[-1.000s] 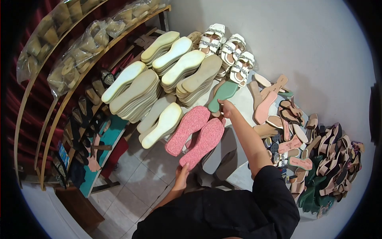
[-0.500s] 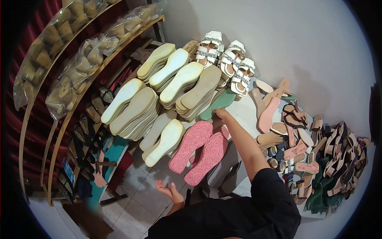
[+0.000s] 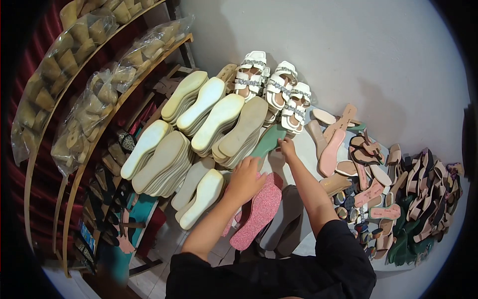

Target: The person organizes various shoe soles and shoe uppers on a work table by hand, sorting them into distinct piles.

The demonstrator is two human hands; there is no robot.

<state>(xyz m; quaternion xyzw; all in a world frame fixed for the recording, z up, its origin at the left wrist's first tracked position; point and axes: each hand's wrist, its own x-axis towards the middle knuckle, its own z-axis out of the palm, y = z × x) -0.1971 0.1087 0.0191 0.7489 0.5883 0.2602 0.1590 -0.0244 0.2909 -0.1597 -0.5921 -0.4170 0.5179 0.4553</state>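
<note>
A green insole [image 3: 269,142] lies slanted beside the stacks of cream soles. My right hand [image 3: 286,149] pinches its right edge, fingers bent. At its lower end is my left hand [image 3: 245,180], back upward and fingers curled against it; the fingertips are partly hidden. Under and beside my left hand are pink speckled insoles [image 3: 260,212], one of them mostly covered by the hand and forearm. A stack of beige soles [image 3: 245,127] stands just left of the green insole. A pale cream sole [image 3: 203,197] lies left of my left hand.
White sandals [image 3: 294,107] with decorated straps stand at the back. Pink insoles [image 3: 332,152] and many finished sandals [image 3: 420,194] cover the right side. Wooden shelves [image 3: 124,92] with bagged heel blocks [image 3: 87,117] rise on the left. Grey soles [image 3: 281,219] lie near my body.
My left hand has come up from below the pink insoles to the green insole's lower end. My right hand has shifted from that end to its right edge.
</note>
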